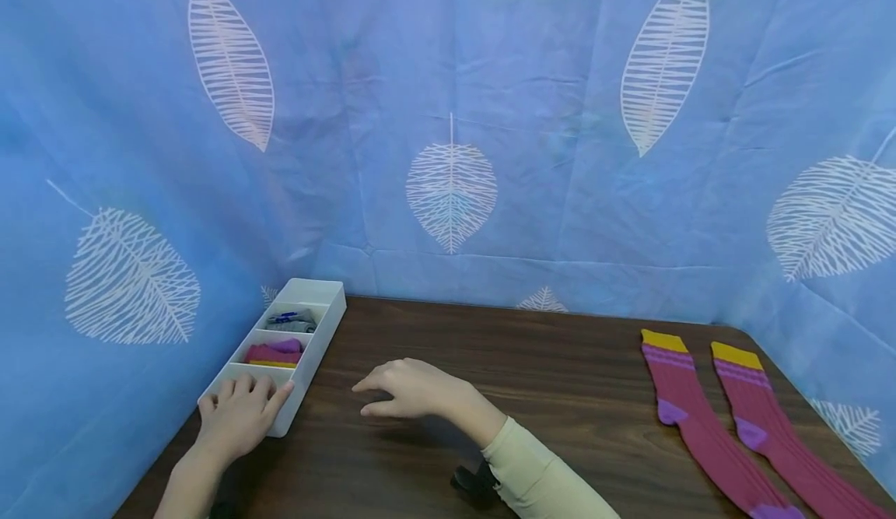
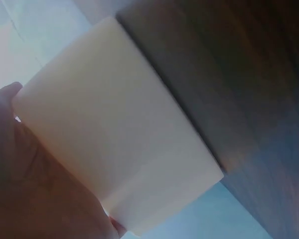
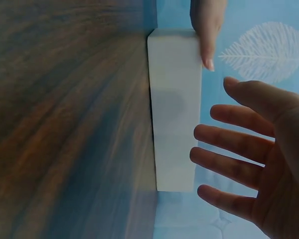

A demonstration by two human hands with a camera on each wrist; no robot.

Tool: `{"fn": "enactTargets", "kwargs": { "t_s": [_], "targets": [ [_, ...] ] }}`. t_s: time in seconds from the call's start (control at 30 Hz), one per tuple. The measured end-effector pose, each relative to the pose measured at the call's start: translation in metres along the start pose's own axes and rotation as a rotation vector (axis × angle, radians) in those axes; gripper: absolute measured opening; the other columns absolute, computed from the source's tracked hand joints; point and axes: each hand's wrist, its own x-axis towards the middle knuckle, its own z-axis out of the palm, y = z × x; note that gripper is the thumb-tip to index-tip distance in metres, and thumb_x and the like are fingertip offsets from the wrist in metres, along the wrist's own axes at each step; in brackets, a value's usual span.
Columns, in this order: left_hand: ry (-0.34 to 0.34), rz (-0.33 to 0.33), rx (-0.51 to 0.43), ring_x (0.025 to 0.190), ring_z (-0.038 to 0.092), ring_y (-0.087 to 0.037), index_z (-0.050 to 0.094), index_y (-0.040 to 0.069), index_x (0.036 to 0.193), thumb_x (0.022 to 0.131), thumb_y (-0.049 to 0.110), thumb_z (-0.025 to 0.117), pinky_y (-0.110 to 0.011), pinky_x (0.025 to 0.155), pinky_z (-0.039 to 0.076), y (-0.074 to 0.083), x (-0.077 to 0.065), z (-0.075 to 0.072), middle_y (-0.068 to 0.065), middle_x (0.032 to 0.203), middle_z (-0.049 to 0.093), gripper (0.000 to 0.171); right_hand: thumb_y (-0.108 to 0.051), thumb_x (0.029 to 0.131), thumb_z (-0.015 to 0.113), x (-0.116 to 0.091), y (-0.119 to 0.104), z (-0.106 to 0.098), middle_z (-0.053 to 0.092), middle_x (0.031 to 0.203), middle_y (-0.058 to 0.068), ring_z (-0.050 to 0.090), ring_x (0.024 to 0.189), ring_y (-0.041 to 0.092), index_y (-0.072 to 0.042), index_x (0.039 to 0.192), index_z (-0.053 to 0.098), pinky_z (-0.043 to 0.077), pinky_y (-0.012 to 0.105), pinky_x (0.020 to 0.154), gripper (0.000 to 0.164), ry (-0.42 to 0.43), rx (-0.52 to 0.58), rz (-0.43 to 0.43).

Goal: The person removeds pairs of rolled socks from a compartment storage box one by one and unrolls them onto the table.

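A long white divided box lies at the left of the table. My left hand holds its near end, fingers over the rim and thumb at the right side. In the left wrist view the box's end wall fills the middle. One compartment has a folded maroon, purple and yellow sock bundle; behind it is a grey bundle with blue. My right hand hovers right of the box, holding nothing. The right wrist view has its fingers spread before the box's long side.
Two long maroon socks with yellow cuffs and purple heels, a left one and a right one, lie flat at the table's right. The dark wooden table meets a blue leaf-patterned curtain behind and at both sides.
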Motion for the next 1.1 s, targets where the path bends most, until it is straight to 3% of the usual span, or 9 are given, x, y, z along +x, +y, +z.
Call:
{"fn": "enactTargets", "kwargs": {
  "t_s": [0.17,0.37,0.63,0.8,1.1],
  "targets": [
    [0.005,0.012,0.029,0.117,0.032,-0.052,0.059,0.007,0.113,0.094,0.069,0.034,-0.076,0.091,0.014,-0.001,-0.001,0.002,-0.030,0.126,0.048,0.069,-0.042,0.098,0.055,0.019,0.001,0.001,0.067,0.126,-0.007,0.062,0.115,0.005,-0.019,0.129,0.064,0.049,0.021,0.097,0.040,0.029,-0.034,0.018],
    [0.011,0.023,0.059,0.112,0.035,-0.052,0.058,0.007,0.110,0.094,0.069,0.034,-0.076,0.089,0.016,-0.003,-0.002,0.002,-0.029,0.121,0.049,0.069,-0.044,0.097,0.057,0.049,-0.002,0.003,0.069,0.109,-0.006,0.062,0.091,0.002,-0.019,0.122,0.068,0.049,0.015,0.080,0.037,0.098,-0.069,0.054],
    [0.047,0.056,0.081,0.105,0.039,-0.048,0.058,0.009,0.101,0.096,0.065,0.037,-0.074,0.085,0.021,0.000,-0.002,0.001,-0.024,0.110,0.052,0.060,-0.047,0.095,0.058,0.093,-0.006,0.004,0.068,0.113,-0.007,0.063,0.104,0.007,-0.022,0.121,0.069,0.051,0.019,0.088,0.037,0.185,-0.172,0.108],
    [0.052,0.049,0.069,0.106,0.038,-0.048,0.058,0.011,0.098,0.096,0.065,0.038,-0.072,0.083,0.023,0.000,-0.003,0.001,-0.022,0.108,0.052,0.057,-0.049,0.094,0.059,0.117,-0.005,0.008,0.066,0.103,-0.006,0.056,0.085,0.004,-0.026,0.118,0.071,0.044,0.015,0.068,0.036,0.247,-0.193,0.140],
    [0.062,0.045,0.046,0.110,0.037,-0.050,0.058,0.011,0.100,0.096,0.064,0.040,-0.074,0.087,0.019,0.000,-0.003,0.001,-0.023,0.112,0.051,0.056,-0.060,0.090,0.056,0.151,-0.005,0.017,0.055,0.092,-0.010,0.041,0.083,0.005,-0.040,0.119,0.069,0.032,0.016,0.065,0.037,0.176,-0.215,0.284]
  ]
}}
